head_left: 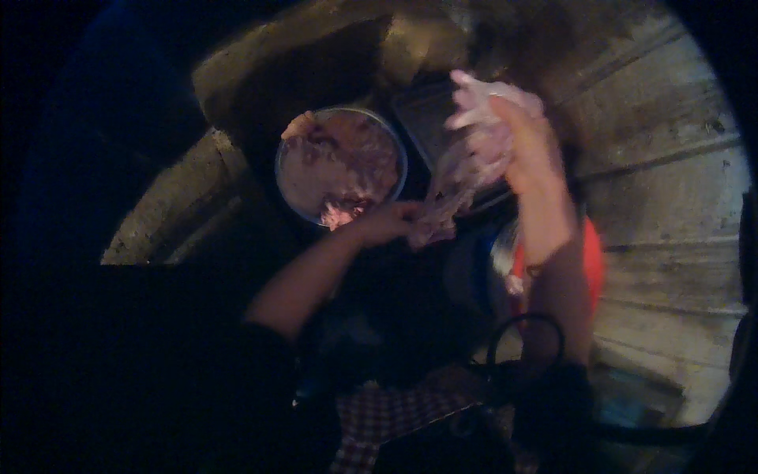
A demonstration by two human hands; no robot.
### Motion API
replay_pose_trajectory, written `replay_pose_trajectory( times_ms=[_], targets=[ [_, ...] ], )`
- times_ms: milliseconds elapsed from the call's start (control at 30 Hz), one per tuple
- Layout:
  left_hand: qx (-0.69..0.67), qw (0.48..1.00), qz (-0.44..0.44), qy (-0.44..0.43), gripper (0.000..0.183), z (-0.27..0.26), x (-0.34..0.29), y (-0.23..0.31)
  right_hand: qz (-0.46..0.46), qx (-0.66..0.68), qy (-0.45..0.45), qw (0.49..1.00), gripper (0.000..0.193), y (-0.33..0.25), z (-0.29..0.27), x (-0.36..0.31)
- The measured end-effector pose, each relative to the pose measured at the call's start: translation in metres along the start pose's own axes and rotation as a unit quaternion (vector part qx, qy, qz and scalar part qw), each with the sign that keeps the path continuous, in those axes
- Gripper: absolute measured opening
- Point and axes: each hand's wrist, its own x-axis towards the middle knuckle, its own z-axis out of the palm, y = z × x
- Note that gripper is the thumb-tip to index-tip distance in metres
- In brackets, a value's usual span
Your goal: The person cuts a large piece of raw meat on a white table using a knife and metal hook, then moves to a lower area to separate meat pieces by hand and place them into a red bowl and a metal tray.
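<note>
bowl [288,186]: shiny metal rim | meat [474,150]: wet, glossy, pale | floor [663,158]: rough matt concrete | cloth [387,419]: checked fabric

No packages, labels, signs or screens are showing in this dim view from the head camera.

Pale pink meat [474,150], red-checked cloth [387,423]
</note>
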Motion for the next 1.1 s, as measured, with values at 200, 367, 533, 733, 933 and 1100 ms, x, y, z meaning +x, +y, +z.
replay_pose_trajectory(
  times_ms=[200, 367, 533, 733, 933, 1100],
  targets=[
    [-0.179, 0.983, -0.045, 0.022, 0.046, 0.002, 0.008, -0.039, -0.002, -0.148, 0.174, 0.974, 0.025, -0.034, -0.051, 0.010],
    [-0.181, 0.980, -0.064, 0.051, 0.047, 0.000, 0.002, -0.069, 0.097, -0.243, 0.123, 0.957, 0.029, -0.017, -0.110, 0.028],
    [-0.190, 0.976, -0.048, 0.095, 0.048, -0.006, -0.021, -0.089, -0.053, -0.679, 0.150, 0.717, 0.036, 0.003, -0.158, 0.038],
    [-0.140, 0.966, -0.109, 0.187, 0.046, -0.022, -0.046, -0.096, -0.090, -0.588, 0.162, 0.787, 0.034, 0.047, -0.097, -0.052],
    [-0.098, 0.954, -0.154, 0.240, 0.040, -0.036, -0.067, -0.089, -0.023, -0.722, 0.106, 0.683, 0.028, 0.087, -0.047, -0.125],
    [-0.048, 0.942, -0.104, 0.314, 0.027, -0.054, -0.078, -0.093, -0.152, -0.796, 0.060, 0.583, 0.028, 0.097, -0.057, -0.143]
  ],
)
